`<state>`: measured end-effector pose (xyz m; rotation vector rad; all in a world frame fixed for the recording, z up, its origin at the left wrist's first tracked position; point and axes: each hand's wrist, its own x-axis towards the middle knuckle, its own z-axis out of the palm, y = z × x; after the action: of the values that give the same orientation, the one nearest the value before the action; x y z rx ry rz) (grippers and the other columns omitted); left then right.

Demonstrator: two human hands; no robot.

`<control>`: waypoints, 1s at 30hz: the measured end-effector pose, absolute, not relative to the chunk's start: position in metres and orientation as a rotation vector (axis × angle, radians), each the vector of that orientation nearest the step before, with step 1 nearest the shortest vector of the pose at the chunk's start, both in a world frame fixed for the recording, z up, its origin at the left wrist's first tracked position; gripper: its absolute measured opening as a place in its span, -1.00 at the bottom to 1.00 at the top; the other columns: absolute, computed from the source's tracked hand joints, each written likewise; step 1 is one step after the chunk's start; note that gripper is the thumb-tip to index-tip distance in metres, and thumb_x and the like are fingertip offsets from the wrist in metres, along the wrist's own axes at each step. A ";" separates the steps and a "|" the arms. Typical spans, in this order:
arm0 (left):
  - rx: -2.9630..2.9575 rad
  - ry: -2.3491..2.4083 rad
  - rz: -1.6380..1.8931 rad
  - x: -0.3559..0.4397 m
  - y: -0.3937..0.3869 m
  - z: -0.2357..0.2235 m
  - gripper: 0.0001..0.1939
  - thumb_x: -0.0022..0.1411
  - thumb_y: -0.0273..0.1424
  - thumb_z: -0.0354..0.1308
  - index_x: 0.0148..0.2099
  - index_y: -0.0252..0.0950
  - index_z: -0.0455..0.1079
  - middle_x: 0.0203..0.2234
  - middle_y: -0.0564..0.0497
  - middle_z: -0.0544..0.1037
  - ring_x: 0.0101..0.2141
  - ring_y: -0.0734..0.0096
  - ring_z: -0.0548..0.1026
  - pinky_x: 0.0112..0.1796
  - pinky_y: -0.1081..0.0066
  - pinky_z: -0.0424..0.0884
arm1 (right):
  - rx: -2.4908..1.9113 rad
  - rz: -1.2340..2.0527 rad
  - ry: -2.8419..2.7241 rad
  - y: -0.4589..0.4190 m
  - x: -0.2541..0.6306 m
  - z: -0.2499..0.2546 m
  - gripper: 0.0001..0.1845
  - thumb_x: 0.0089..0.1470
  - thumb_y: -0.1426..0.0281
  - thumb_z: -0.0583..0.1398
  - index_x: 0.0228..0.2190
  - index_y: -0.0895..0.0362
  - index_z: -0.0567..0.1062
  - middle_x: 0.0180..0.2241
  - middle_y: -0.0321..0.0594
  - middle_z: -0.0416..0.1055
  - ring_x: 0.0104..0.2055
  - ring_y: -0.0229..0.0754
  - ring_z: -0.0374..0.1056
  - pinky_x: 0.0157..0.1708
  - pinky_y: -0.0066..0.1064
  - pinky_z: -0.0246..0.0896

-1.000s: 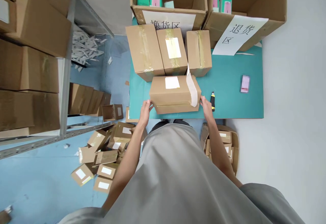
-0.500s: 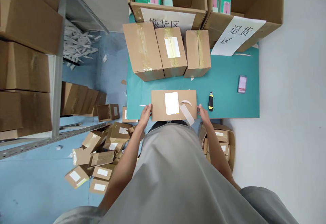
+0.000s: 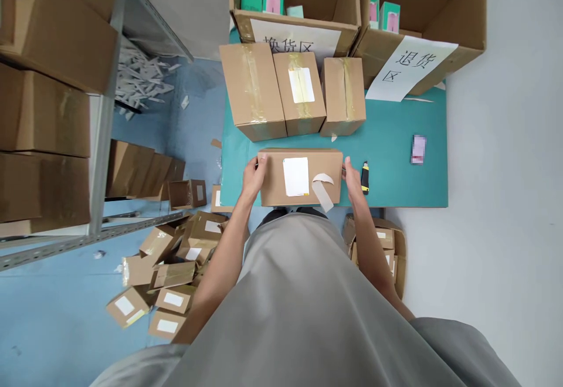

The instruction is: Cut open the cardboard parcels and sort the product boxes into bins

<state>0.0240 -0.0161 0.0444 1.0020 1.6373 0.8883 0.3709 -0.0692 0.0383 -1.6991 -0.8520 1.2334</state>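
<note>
A brown cardboard box (image 3: pixel 272 176) is at the near edge of the green table, in front of my body. On its facing side are a white label (image 3: pixel 296 177) and a partly peeled white paper strip (image 3: pixel 322 194) that curls loose. My left hand (image 3: pixel 254 177) grips the box's left end, thumb over the top corner. At the right end my right hand (image 3: pixel 352 179) holds the other side, with its fingers partly hidden. Just right of that hand lies a black and yellow utility knife (image 3: pixel 365 177).
Three taped cartons (image 3: pixel 255 91) stand behind the box on the green table (image 3: pixel 404 182). Two large open boxes (image 3: pixel 422 0) with paper signs hold small green packages. A pixelated card-like item (image 3: pixel 418 149) lies at right. Metal shelving (image 3: pixel 102 164) and discarded cartons (image 3: pixel 176 272) are at left.
The box has tipped, so a strip of its far edge now shows. Both hands have moved farther up along its ends, away from my body. My view has shifted slightly.
</note>
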 end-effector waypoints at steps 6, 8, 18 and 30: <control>0.912 1.586 1.032 0.005 -0.036 0.048 -0.44 0.35 0.08 0.32 0.10 -0.28 0.58 0.11 -0.20 0.69 0.19 -0.05 0.60 0.27 0.08 0.50 | -1.678 1.196 -0.782 -0.086 0.371 0.049 -0.12 0.28 -0.43 0.15 0.04 0.04 0.74 0.18 -0.01 0.69 0.42 0.25 0.49 0.38 0.07 0.48; 0.880 1.579 1.004 0.001 -0.049 0.040 -0.44 0.21 -0.07 0.39 0.15 -0.28 0.56 0.13 -0.24 0.68 0.20 -0.06 0.61 0.30 0.04 0.51 | -1.719 1.194 -0.782 -0.098 0.370 0.042 -0.19 0.21 -0.39 0.24 -0.01 0.04 0.73 0.14 -0.01 0.71 0.36 0.25 0.54 0.36 0.10 0.49; 0.823 1.588 0.867 -0.011 -0.086 0.006 -0.24 0.14 -0.18 0.44 0.36 -0.27 0.47 0.27 -0.32 0.61 0.33 -0.14 0.56 0.37 -0.12 0.47 | -1.799 1.241 -0.744 -0.126 0.373 0.012 -0.27 0.03 -0.23 0.41 -0.02 0.06 0.67 0.12 0.04 0.71 0.23 0.24 0.60 0.29 0.11 0.53; 0.897 1.615 0.728 0.007 -0.016 0.029 -0.23 0.46 0.28 0.07 0.12 -0.33 0.65 0.16 -0.28 0.72 0.30 -0.16 0.56 0.35 0.02 0.41 | -1.775 1.255 -0.538 -0.052 0.364 0.015 -0.11 0.12 -0.42 0.30 -0.07 0.14 0.77 0.00 0.02 0.77 0.26 0.23 0.61 0.29 0.02 0.54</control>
<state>0.0072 -0.0160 0.0295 0.8969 1.6154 0.7281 0.3637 -0.0519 0.0151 -1.7752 -0.5382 1.2551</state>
